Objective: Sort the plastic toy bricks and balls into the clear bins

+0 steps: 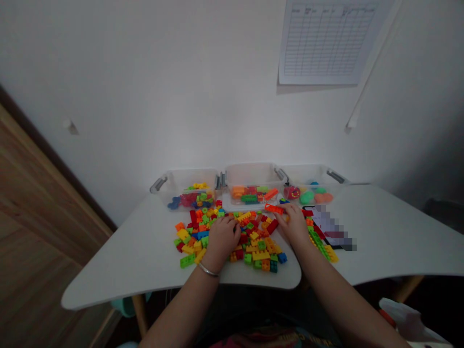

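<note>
A heap of coloured plastic building bricks [253,241] lies on the white table [391,232] in front of me. My left hand [222,237] rests on the heap with fingers curled over some bricks; what it grips is hidden. My right hand [294,223] is closed on a long orange-red brick [274,209], held just above the pile near the middle bin. A silver bangle [208,270] sits on my left wrist.
Three clear plastic bins stand against the wall: the left bin [188,191] with mixed bricks, the middle bin [253,188] with orange and green bricks, the right bin [311,186] with round pieces. A blurred-out flat object [335,229] lies right of the pile. A printed sheet [326,41] hangs on the wall.
</note>
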